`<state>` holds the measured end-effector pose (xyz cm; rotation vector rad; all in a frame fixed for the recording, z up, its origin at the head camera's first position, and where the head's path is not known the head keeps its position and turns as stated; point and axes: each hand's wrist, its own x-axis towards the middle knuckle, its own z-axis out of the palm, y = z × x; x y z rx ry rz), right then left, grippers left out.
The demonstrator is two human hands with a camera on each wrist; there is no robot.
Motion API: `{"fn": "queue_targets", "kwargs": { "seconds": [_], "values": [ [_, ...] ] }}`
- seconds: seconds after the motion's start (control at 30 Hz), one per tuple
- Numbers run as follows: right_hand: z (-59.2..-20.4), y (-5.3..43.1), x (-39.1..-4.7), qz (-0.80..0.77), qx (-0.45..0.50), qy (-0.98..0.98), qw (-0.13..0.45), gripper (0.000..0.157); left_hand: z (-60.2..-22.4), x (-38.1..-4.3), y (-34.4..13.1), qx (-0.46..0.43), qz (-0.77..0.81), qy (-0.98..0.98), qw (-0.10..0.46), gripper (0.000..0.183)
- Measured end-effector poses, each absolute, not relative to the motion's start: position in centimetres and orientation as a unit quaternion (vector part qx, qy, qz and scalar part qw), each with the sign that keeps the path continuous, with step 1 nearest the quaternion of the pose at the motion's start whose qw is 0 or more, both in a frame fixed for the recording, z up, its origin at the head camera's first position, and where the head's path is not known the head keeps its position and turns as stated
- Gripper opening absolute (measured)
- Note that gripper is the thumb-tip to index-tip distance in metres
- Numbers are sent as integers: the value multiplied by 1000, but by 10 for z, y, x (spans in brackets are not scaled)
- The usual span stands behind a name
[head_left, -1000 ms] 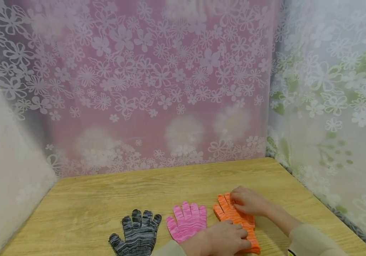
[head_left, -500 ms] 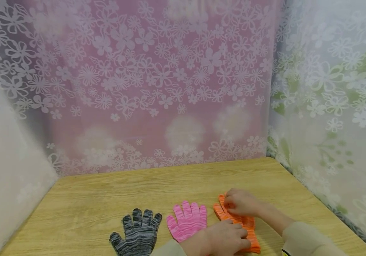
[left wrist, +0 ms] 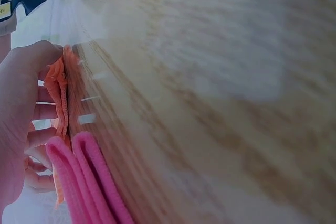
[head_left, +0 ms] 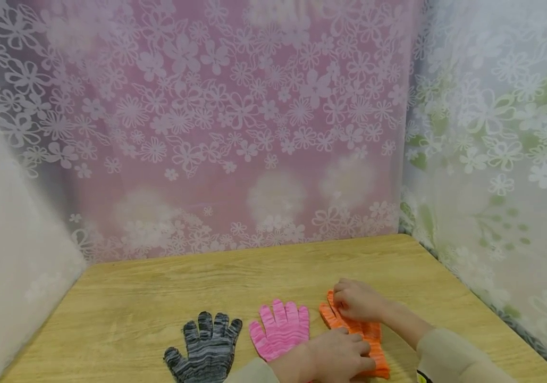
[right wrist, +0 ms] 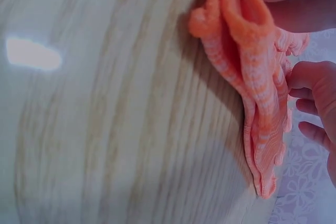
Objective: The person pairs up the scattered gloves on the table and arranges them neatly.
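An orange striped knit glove [head_left: 373,340] lies at the right end of a row of gloves on the table, fingers pointing away. My left hand [head_left: 337,356] rests on its lower part near the cuff. At its far end my right hand [head_left: 361,300], fingers bent, pinches the glove's fingers, partly hiding them. In the right wrist view the orange glove [right wrist: 262,93] shows its open, raised cuff edge, with my right hand [right wrist: 320,95] touching its side. A pink glove [head_left: 280,330] lies left of it, partly behind my left forearm; a grey-black striped glove [head_left: 208,346] lies further left.
The wooden table [head_left: 206,282] extends behind the gloves to a pink flowered curtain [head_left: 254,133]. A pale curtain with white flowers [head_left: 493,159] runs along the right edge, and a whitish sheet [head_left: 15,255] hangs at the left.
My right hand has moved a little left across the orange glove's fingers, covering more of them. My left hand stays put, and the pink and grey-black gloves lie unchanged.
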<state>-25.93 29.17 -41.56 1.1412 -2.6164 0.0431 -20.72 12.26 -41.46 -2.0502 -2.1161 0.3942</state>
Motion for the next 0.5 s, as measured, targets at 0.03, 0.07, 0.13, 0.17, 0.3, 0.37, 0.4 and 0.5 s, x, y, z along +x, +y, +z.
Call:
{"fn": "queue_targets", "kwargs": {
  "seconds": [0.03,0.07,0.13,0.17,0.3,0.37,0.4,0.5],
  "values": [
    [-416,292,-259,14,395,-907,144,16,-415,-207,123,-688,132,-709,87,30],
    [-416,292,-259,13,393,-908,145,16,-415,-207,123,-688,131,-708,89,30],
    [-416,292,-258,11,391,-909,148,15,-415,-206,123,-687,136,-707,93,30],
    [-416,292,-258,9,390,-909,149,15,-415,-206,123,-687,138,-707,94,30],
    [-417,292,-257,8,394,-907,151,15,-416,-205,123,-688,148,-703,101,31],
    [-417,292,-257,10,398,-905,151,15,-416,-206,124,-688,148,-703,100,31],
    [-417,292,-257,10,401,-903,152,15,-416,-206,124,-688,146,-704,99,31],
    [-415,294,-256,19,414,-896,158,13,-415,-207,124,-690,139,-705,91,31]
  ]
}}
